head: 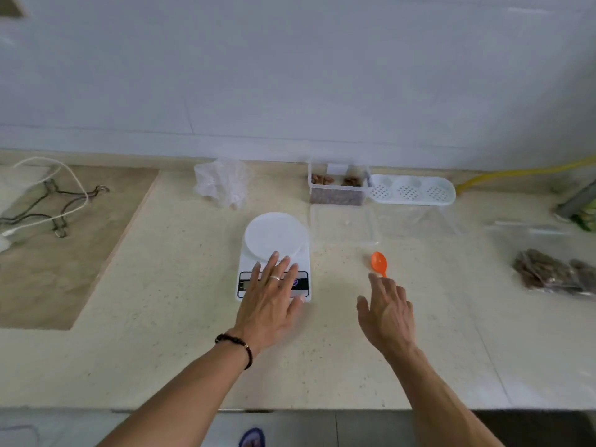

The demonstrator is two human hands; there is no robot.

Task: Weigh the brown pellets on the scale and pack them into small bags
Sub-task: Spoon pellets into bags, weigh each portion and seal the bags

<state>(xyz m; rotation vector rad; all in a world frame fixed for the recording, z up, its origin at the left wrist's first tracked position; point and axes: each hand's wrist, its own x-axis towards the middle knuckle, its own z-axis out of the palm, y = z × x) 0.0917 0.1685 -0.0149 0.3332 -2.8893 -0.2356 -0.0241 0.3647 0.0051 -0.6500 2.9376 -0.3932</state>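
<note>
1. The brown pellets sit in a clear plastic container at the back of the counter, just behind a flat clear lid and touching a white perforated tray. More of them look already packed in small bags at the far right.
2. I judge the pellets light, dry and loose: they will roll and scatter if tipped, so I would move them by scoop, not by fingers. The container looks stiff and smooth; I would take it by its side walls.
3. The orange scoop lies right of the white digital scale, bowl away from me, handle toward me. It looks light, rigid plastic; the handle is the place to pinch.
4. The scale's round platform is bare, with no pellets on it yet.
5. My left hand lies palm down over the scale's display panel, fingers straight and spread, grasping nothing; whether a fingertip presses a button I cannot tell.
6. My right hand reaches forward, fingers relaxed and extended, tips just at the scoop's handle, holding nothing.
7. A crumpled clear plastic bag rests behind the scale, soft and slippery, likely to need both hands to open.
</note>
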